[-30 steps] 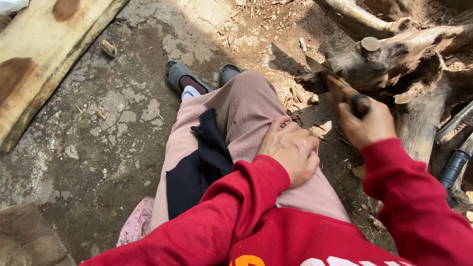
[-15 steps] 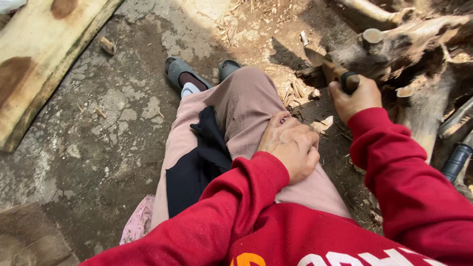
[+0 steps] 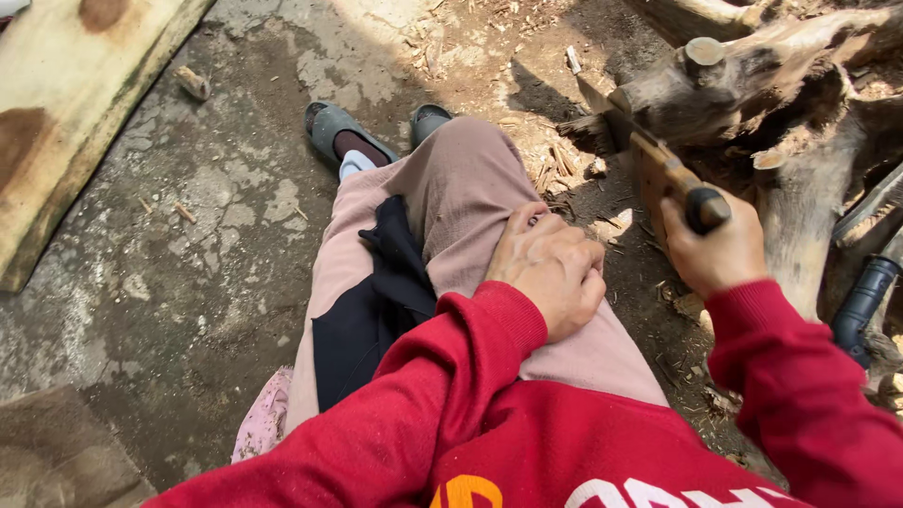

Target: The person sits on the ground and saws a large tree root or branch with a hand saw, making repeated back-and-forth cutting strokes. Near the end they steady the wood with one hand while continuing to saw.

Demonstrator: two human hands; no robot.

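A pale wooden plank lies on the cracked ground at far left. The left hand rests on the thigh of the tan trousers, fingers loosely curled and holding nothing. The right hand is closed around the wooden handle of a chopping knife, its blade meeting a gnarled tree stump at upper right.

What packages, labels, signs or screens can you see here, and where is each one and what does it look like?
No packages, signs or screens are in view.
Printed lettering on the red sweatshirt: bottom edge of the view, on the chest, large blocky shapes, one orange, the rest white, cut off by the frame.
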